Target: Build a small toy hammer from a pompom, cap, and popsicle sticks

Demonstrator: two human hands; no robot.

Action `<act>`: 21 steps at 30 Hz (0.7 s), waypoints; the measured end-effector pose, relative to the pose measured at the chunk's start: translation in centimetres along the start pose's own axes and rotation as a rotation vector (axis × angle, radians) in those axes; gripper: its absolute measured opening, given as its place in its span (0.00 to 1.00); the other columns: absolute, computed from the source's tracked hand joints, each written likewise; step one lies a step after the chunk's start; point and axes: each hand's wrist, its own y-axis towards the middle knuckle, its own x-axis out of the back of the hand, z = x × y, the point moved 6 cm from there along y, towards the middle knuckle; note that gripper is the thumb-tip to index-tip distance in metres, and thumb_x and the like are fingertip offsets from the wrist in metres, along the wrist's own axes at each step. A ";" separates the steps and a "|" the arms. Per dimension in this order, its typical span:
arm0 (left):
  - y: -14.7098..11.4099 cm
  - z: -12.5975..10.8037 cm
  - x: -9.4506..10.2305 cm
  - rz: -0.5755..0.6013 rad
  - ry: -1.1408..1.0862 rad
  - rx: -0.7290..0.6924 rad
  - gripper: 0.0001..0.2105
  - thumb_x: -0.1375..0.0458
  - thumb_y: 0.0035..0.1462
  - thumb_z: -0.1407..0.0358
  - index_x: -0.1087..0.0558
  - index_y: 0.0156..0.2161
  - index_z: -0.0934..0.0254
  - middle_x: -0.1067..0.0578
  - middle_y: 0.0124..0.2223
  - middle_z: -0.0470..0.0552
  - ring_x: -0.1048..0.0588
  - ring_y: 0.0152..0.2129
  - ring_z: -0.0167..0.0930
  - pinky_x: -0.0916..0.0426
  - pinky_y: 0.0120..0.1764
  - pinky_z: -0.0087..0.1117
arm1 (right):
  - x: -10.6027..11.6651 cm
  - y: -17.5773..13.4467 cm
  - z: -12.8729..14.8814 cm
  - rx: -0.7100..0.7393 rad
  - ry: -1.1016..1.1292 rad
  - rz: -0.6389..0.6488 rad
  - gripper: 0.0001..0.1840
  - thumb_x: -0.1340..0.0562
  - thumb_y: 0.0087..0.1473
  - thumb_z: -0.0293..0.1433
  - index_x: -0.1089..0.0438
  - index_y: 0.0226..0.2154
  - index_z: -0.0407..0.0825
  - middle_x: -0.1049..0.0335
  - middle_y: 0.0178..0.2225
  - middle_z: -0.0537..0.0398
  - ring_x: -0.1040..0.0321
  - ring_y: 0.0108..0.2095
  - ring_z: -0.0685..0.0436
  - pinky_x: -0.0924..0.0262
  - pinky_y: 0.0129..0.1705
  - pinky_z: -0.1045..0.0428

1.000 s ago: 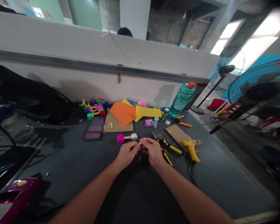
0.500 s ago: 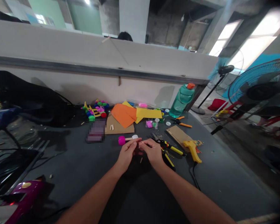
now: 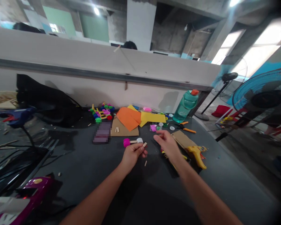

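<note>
My left hand (image 3: pixel 132 154) pinches short wooden sticks (image 3: pixel 144 144) between thumb and fingertips, just above the dark table. Behind it lies a wooden strip with magenta bottle caps (image 3: pixel 126 142) at one end and a white cap (image 3: pixel 140 140) at the other. One loose bit of stick (image 3: pixel 145 163) rests on the table in front of that hand. Away to the right, my right hand (image 3: pixel 168 143) is over the black-and-yellow pliers (image 3: pixel 164 153), partly covering them. Its fingers are loosely apart, and I see nothing held in them.
To the right are a yellow glue gun (image 3: pixel 196 154), cardboard (image 3: pixel 181 139), orange-handled cutters (image 3: pixel 188 130) and a green bottle (image 3: pixel 184 107). Orange paper (image 3: pixel 130 118) and more stick bits on cardboard (image 3: pixel 124 132) lie at the back. A magenta device (image 3: pixel 35 193) sits front left.
My hands were together at the fingertips. Now the right has moved away to the right over the pliers, while the left keeps the sticks. The view has shifted slightly.
</note>
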 end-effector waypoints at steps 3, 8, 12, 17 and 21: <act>-0.2 -0.8 0.1 -0.016 0.007 -0.058 0.12 0.39 0.48 0.60 0.25 0.32 0.69 0.28 0.23 0.48 0.31 0.18 0.24 0.37 0.25 0.25 | 3.0 -0.4 0.6 0.151 -0.607 0.126 0.23 0.40 0.48 0.45 0.32 0.43 0.48 0.32 0.30 0.51 0.35 0.33 0.41 0.43 0.36 0.48; -0.1 -0.7 0.2 -0.038 0.058 -0.085 0.12 0.41 0.50 0.61 0.25 0.35 0.68 0.29 0.22 0.46 0.32 0.17 0.23 0.37 0.24 0.25 | 5.7 -3.9 -3.3 0.163 -1.264 0.154 0.37 0.36 0.40 0.49 0.37 0.50 0.46 0.36 0.48 0.38 0.42 0.48 0.28 0.49 0.46 0.39; -0.1 -0.3 0.1 -0.047 0.064 -0.085 0.11 0.42 0.50 0.60 0.27 0.33 0.68 0.33 0.21 0.44 0.35 0.17 0.23 0.37 0.22 0.25 | 5.9 -4.2 -5.4 0.098 -1.341 0.138 0.39 0.39 0.46 0.47 0.44 0.55 0.44 0.38 0.49 0.36 0.43 0.49 0.28 0.48 0.45 0.39; -0.2 -0.5 0.5 -0.101 0.028 -0.096 0.08 0.44 0.50 0.62 0.31 0.27 0.66 0.40 0.22 0.42 0.41 0.17 0.22 0.37 0.19 0.23 | 6.1 -2.3 -5.4 -0.066 -1.242 0.159 0.34 0.38 0.42 0.38 0.41 0.51 0.40 0.36 0.43 0.38 0.39 0.45 0.31 0.46 0.42 0.44; -0.2 -0.4 0.3 -0.070 -0.088 -0.061 0.08 0.47 0.51 0.65 0.36 0.24 0.65 0.43 0.22 0.41 0.45 0.16 0.22 0.36 0.20 0.25 | 5.1 -3.2 -3.4 -0.020 -0.989 0.180 0.29 0.42 0.41 0.30 0.43 0.49 0.42 0.37 0.43 0.42 0.37 0.43 0.37 0.45 0.42 0.48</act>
